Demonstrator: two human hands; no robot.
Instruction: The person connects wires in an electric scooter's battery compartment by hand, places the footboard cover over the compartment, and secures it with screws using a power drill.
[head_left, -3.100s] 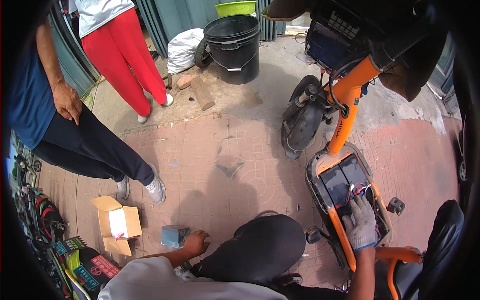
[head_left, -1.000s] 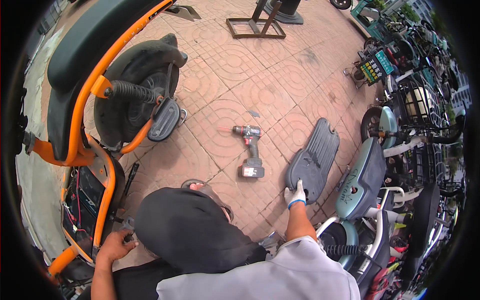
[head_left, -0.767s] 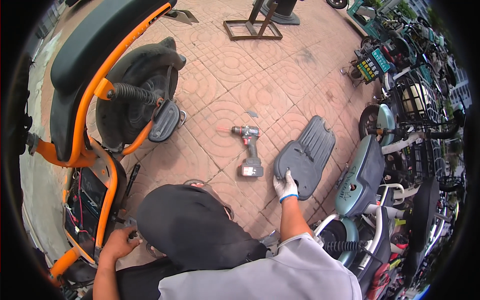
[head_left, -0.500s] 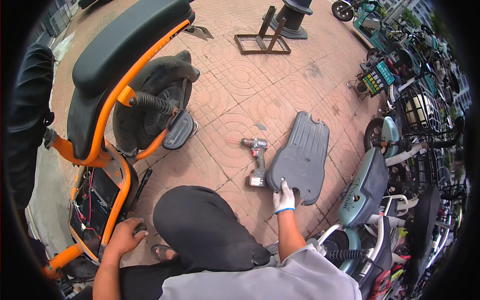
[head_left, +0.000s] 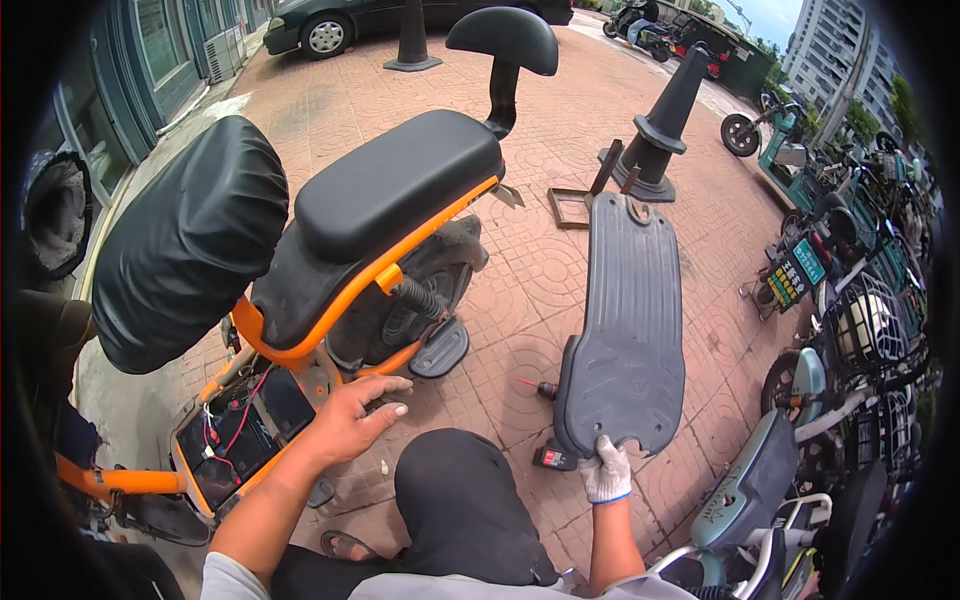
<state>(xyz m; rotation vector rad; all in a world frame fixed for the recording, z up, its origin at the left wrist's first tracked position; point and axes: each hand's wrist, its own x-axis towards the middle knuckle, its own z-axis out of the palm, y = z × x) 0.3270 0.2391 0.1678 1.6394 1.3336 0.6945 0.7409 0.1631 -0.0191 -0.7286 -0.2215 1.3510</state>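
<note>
My right hand, in a pale knit glove, grips the near end of a long black plastic footboard panel, held raised over the paving. The panel partly hides a cordless drill beneath it. My left hand is bare, fingers apart and empty, reaching beside the orange electric bike. Below and left of that hand, the bike's open floor compartment shows dark batteries with red and white wires.
A covered saddle and backrest top the bike. Further back stand a metal stand, black bollards and a dark car. Parked scooters line the right. A building front is at the left.
My right hand has lifted the panel from the paving, now covering much of the drill. My left hand has moved up and forward with fingers extended. The view has tilted upward.
</note>
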